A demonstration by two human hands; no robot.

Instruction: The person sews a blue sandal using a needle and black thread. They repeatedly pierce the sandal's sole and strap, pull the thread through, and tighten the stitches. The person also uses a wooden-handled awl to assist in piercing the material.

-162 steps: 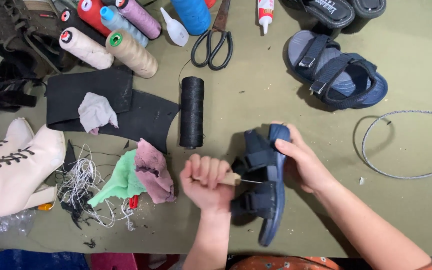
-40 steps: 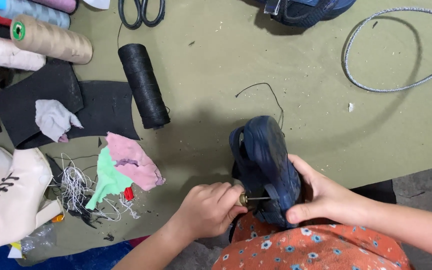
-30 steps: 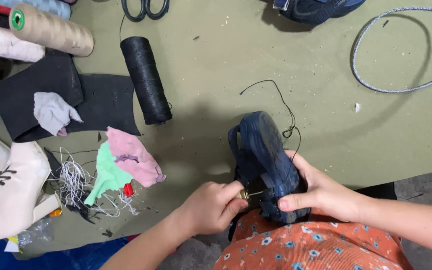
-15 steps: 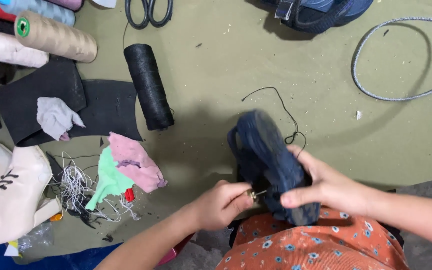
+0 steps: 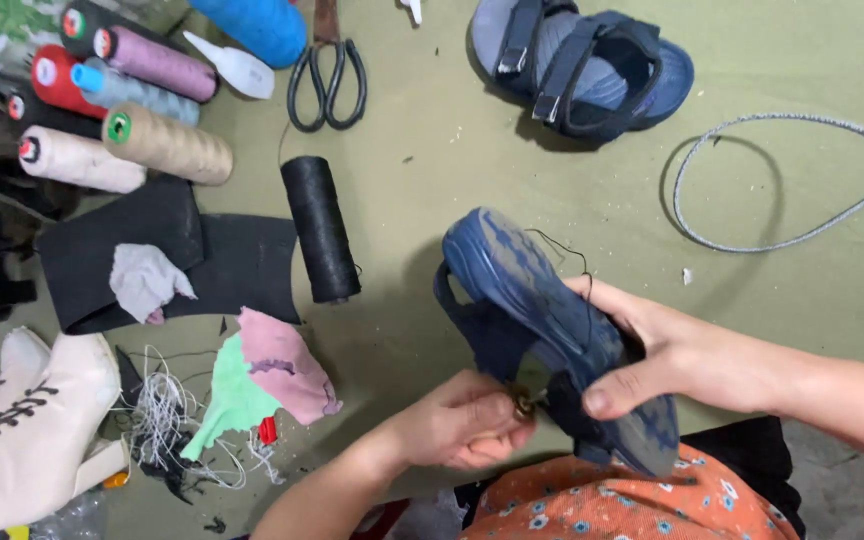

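Fingers: left hand (image 5: 462, 425) curled tight round a small tool with a brass-coloured tip (image 5: 524, 403), tip pressed against the edge of a dark blue sandal (image 5: 552, 330). Right hand (image 5: 672, 350) wrapped round the same sandal, thumb on the sole, other fingers behind it.

Sandal held sole-up, tilted, above the near edge of the green table (image 5: 512, 150), over the lap with its orange flowered cloth (image 5: 632, 500). A thin dark thread (image 5: 562, 245) loops off the sandal near the right hand.

Second sandal (image 5: 592, 60), same blue, lies upright at the far edge, well apart.

Far left: a cluster of thread cones lying on their sides, tan (image 5: 167, 145), cream (image 5: 82, 160), purple (image 5: 157, 62), light blue (image 5: 132, 90), red (image 5: 57, 80), each with a round coloured end cap. A big blue spool (image 5: 257, 25) just beside black-handled scissors (image 5: 324, 75). Black thread spool (image 5: 320, 230) lies alone, mid-table.

Left of it: black sheet pieces (image 5: 182, 260) with a grey rag (image 5: 147, 280) on top. Nearer: pink scrap (image 5: 287, 365) and green scrap (image 5: 232, 400), touching, beside a tangle of white thread ends (image 5: 162, 420). White lace-up boot (image 5: 22, 430) at the near left corner.

Right: grey cord (image 5: 752, 190) curled on the table.
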